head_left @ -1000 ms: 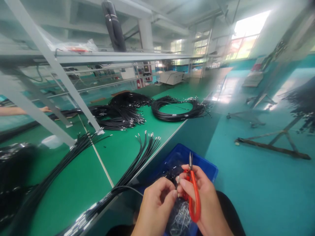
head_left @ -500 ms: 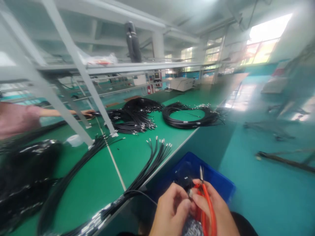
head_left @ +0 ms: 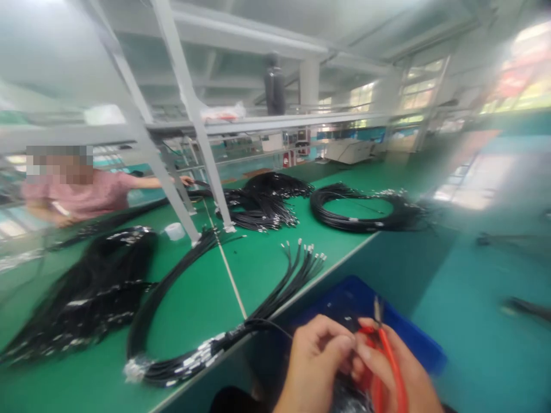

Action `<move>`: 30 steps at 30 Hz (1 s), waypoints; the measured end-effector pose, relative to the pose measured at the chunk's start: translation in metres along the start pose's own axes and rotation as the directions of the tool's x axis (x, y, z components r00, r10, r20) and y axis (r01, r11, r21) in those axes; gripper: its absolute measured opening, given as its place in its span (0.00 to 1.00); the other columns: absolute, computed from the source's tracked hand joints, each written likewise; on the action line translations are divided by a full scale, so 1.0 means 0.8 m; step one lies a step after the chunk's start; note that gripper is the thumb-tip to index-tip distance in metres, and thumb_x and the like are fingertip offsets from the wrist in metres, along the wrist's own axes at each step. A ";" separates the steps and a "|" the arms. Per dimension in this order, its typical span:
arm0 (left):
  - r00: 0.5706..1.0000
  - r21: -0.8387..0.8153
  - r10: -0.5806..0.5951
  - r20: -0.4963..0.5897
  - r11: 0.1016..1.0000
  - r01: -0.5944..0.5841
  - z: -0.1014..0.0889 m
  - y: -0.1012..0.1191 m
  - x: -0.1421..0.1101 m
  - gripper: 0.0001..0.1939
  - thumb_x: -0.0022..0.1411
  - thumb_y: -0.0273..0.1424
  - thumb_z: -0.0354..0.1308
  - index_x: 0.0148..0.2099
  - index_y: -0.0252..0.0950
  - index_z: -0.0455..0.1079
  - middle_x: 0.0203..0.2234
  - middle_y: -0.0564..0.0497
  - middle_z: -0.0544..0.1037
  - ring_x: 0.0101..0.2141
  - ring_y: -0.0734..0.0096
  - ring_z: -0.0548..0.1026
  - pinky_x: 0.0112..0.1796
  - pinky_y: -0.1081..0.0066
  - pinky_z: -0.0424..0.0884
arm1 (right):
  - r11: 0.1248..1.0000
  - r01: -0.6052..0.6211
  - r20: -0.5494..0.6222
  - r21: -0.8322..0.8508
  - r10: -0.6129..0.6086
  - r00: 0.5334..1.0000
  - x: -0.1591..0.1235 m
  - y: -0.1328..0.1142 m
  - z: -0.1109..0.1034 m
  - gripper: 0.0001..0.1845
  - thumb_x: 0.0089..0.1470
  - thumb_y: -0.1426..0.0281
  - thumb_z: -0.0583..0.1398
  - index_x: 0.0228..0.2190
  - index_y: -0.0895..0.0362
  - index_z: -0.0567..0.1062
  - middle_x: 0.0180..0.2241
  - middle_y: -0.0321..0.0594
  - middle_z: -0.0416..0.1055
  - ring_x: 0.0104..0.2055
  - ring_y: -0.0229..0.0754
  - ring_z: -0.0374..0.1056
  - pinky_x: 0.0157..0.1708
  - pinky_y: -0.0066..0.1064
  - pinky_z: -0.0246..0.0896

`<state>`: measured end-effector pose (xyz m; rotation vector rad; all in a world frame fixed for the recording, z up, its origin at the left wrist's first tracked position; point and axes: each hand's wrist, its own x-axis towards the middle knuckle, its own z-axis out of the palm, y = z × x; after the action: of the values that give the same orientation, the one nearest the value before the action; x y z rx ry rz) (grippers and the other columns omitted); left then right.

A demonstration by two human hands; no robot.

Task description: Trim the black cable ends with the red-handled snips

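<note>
Down at the bottom edge, the left hand (head_left: 316, 358) and the right hand (head_left: 398, 373) meet over a blue plastic bin (head_left: 413, 338) that sits just off the edge of the green workbench (head_left: 258, 269). The right hand is closed around red-handled snips (head_left: 390, 358), whose short metal tip points up above the knuckles. The left hand pinches thumb against fingertips right beside the snips; whatever it pinches is too small and blurred to make out, so I cannot tell what it grips. A thin black cable (head_left: 269, 324) arcs from the bench edge toward the left hand.

On the bench, a bundle of black cables (head_left: 275, 292) with metal end fittings fans out near the edge, its far end bound in a looped coil (head_left: 172, 367). A tangled heap of black cables (head_left: 90, 287) lies to the left, and a round coil (head_left: 365, 209) lies farther back. Across the bench, a person in a pink shirt (head_left: 81, 192) stretches an arm toward another pile of cables (head_left: 262, 201) behind the slanted white frame posts (head_left: 202, 132)
</note>
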<state>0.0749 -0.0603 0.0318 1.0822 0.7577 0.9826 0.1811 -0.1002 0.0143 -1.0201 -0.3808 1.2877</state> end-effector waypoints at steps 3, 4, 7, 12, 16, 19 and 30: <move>0.999 -0.050 -0.010 0.032 0.999 0.012 0.001 0.010 0.000 0.09 0.54 0.32 0.60 0.27 0.31 0.68 0.14 0.55 0.70 0.17 0.78 0.67 0.23 0.76 0.63 | 0.992 0.053 -0.013 0.112 -0.052 0.999 -0.004 -0.003 0.012 0.22 0.37 0.68 0.70 0.36 0.54 0.68 0.20 0.30 0.70 0.17 0.34 0.64 0.18 0.25 0.58; 0.999 -0.061 -0.013 0.041 0.998 0.016 0.001 0.011 0.001 0.08 0.54 0.32 0.60 0.28 0.32 0.68 0.15 0.56 0.69 0.18 0.78 0.66 0.24 0.76 0.63 | 0.989 0.070 -0.025 0.131 -0.068 0.997 -0.004 -0.003 0.015 0.22 0.37 0.68 0.69 0.35 0.54 0.68 0.21 0.30 0.70 0.18 0.34 0.64 0.18 0.24 0.57; 0.993 -0.087 -0.027 0.114 0.995 0.037 0.000 0.011 0.005 0.09 0.53 0.32 0.62 0.30 0.33 0.67 0.16 0.56 0.70 0.19 0.77 0.66 0.23 0.76 0.62 | 0.986 0.079 -0.024 0.145 -0.076 0.997 -0.006 -0.004 0.022 0.20 0.39 0.70 0.69 0.35 0.55 0.68 0.20 0.30 0.69 0.19 0.35 0.64 0.18 0.23 0.57; 0.991 -0.014 -0.035 0.131 0.999 0.037 -0.013 0.006 0.009 0.09 0.56 0.32 0.58 0.28 0.33 0.66 0.18 0.55 0.69 0.22 0.75 0.67 0.27 0.74 0.64 | 0.972 0.019 0.016 0.235 -0.023 1.000 -0.008 -0.010 0.017 0.15 0.45 0.73 0.64 0.37 0.55 0.68 0.21 0.31 0.69 0.21 0.35 0.65 0.24 0.26 0.61; 0.980 0.437 0.197 0.023 0.880 -0.187 -0.019 0.013 0.005 0.06 0.58 0.28 0.54 0.38 0.36 0.71 0.26 0.51 0.73 0.26 0.70 0.71 0.31 0.72 0.67 | 0.958 -0.028 0.013 0.287 0.025 1.000 -0.007 -0.012 0.014 0.15 0.46 0.75 0.63 0.37 0.56 0.68 0.24 0.32 0.69 0.24 0.34 0.66 0.25 0.25 0.62; 0.909 0.697 0.384 0.162 0.607 -0.381 -0.017 0.020 0.002 0.12 0.59 0.25 0.51 0.40 0.40 0.74 0.36 0.48 0.74 0.32 0.69 0.73 0.34 0.72 0.67 | 0.957 -0.033 0.024 0.288 0.027 0.999 -0.006 -0.011 0.016 0.13 0.48 0.75 0.63 0.37 0.56 0.68 0.25 0.32 0.69 0.23 0.34 0.66 0.23 0.24 0.60; 0.984 0.353 0.063 0.167 0.928 -0.119 -0.021 0.006 0.002 0.02 0.58 0.26 0.56 0.33 0.35 0.70 0.24 0.53 0.75 0.27 0.71 0.72 0.31 0.75 0.67 | 0.979 0.031 0.013 0.200 -0.034 0.999 -0.007 -0.014 0.024 0.11 0.50 0.73 0.60 0.38 0.57 0.67 0.19 0.31 0.67 0.21 0.35 0.61 0.22 0.25 0.57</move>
<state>0.0594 -0.0520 0.0313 1.5090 0.7853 0.8428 0.1721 -0.0969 0.0355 -0.8313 -0.2732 1.2779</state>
